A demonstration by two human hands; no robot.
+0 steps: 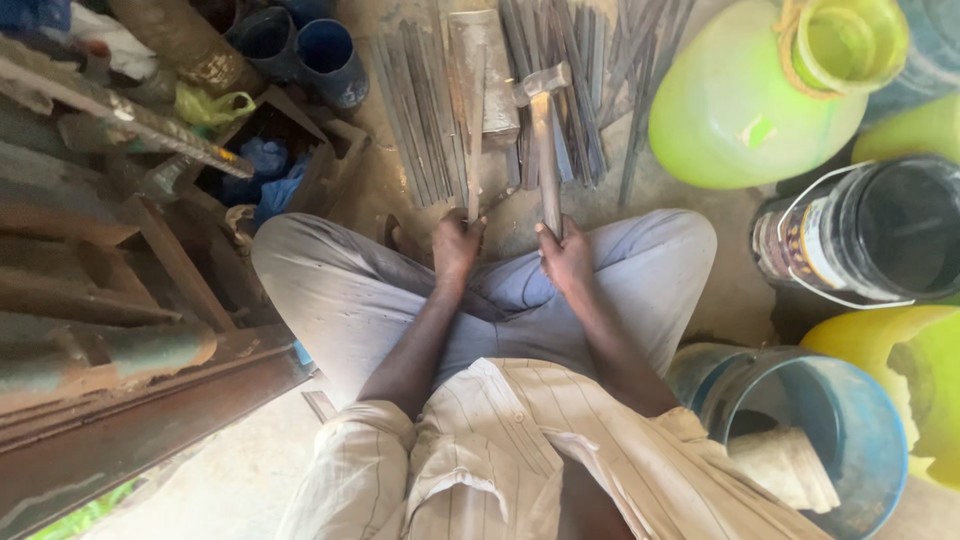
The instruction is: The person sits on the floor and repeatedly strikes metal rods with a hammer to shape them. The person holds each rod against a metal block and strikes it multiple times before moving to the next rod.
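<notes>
From the head view the person sits on the floor [700,290]; the left hand [456,245] is clenched around a thin metal rod [473,150] stood on a flat metal block [490,70]; the right hand [566,255] is wrapped around a hammer [545,150], its head resting by the block. Many rods [420,120] lie in rows at the floor's far edge; which are worked I cannot tell.

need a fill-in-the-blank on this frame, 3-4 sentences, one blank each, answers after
1. The right hand grips the wooden handle of a ____.
2. The left hand holds a thin metal ____ upright on the steel block.
3. The jerrycan at top right is coloured ____.
4. The blue bucket sits by the person's ____ knee.

Missing words: hammer; rod; green; right
</notes>
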